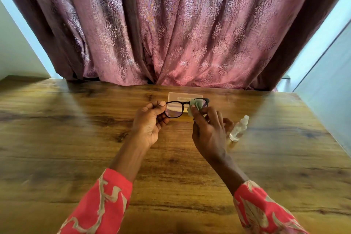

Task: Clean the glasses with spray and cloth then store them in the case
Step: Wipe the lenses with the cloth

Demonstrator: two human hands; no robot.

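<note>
Head view, wiping step. The left hand point(150, 119) pinches the glasses point(182, 107) at the frame's left end, thumb and fingers curled round the rim corner, and holds them lifted above the wooden table point(76, 129). The right hand point(208, 131) grips the pale green cloth point(195, 106), bunched over the right-hand lens. The case point(185, 97) lies flat on the table beyond the glasses, partly hidden by them; whether it is open cannot be told. The spray bottle point(239, 128) lies on its side just right of the right hand. Risks, as judged: the frame is supported at one end only, so firm rubbing on the far lens could twist it at the bridge or pull it out of the pinch and drop it onto the table. The left thumb sits near the left lens and may smudge it. A sweep of the right wrist could knock the bottle and set it rolling.
</note>
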